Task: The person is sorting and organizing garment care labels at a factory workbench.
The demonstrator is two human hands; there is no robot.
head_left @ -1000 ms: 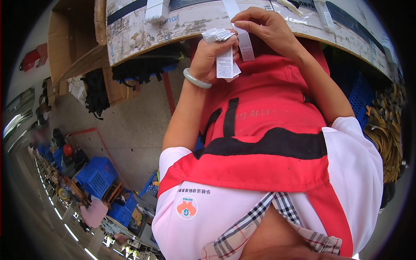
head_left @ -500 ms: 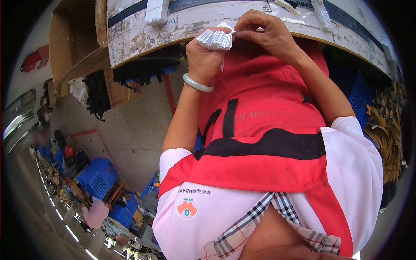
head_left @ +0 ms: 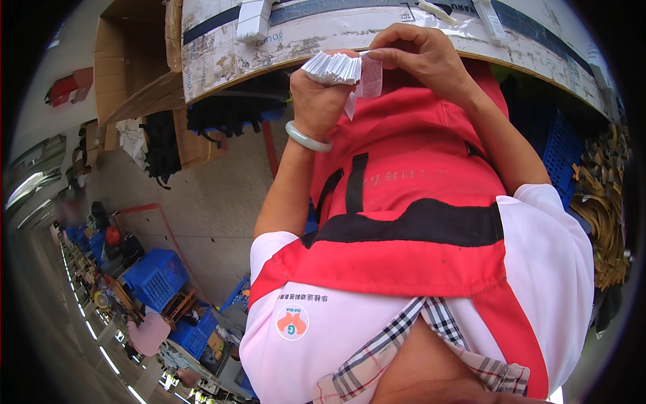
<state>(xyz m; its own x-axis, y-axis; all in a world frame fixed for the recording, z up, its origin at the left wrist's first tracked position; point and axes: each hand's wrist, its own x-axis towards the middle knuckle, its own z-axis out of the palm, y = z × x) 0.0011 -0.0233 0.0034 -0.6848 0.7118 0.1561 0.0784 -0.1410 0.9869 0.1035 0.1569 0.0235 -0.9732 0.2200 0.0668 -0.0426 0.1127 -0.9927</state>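
Note:
My left hand (head_left: 317, 101), with a pale bangle (head_left: 308, 138) on its wrist, is closed around a thick bundle of thin white folded labels (head_left: 332, 68), their edges fanned out. Just right of it, my right hand (head_left: 425, 59) pinches the top edge of a thin, see-through white label (head_left: 371, 77) between thumb and forefinger. That label hangs down beside the bundle; I cannot tell whether it is still attached to it. Both hands are held in front of the near edge of the worktable (head_left: 296, 42), above my red apron (head_left: 410, 145).
Two white stacks lie on the table, one at the left (head_left: 254, 20) and one at the right (head_left: 489, 21); a small pale tool-like object (head_left: 437, 11) sits between. Left stands an open cardboard box (head_left: 131, 60). A blue crate (head_left: 552, 151) and brown strips (head_left: 599, 222) are at right.
The see-through label now hangs in plain sight from my right fingers, beside the bundle. My right hand has moved slightly down and right. The view has shifted a little.

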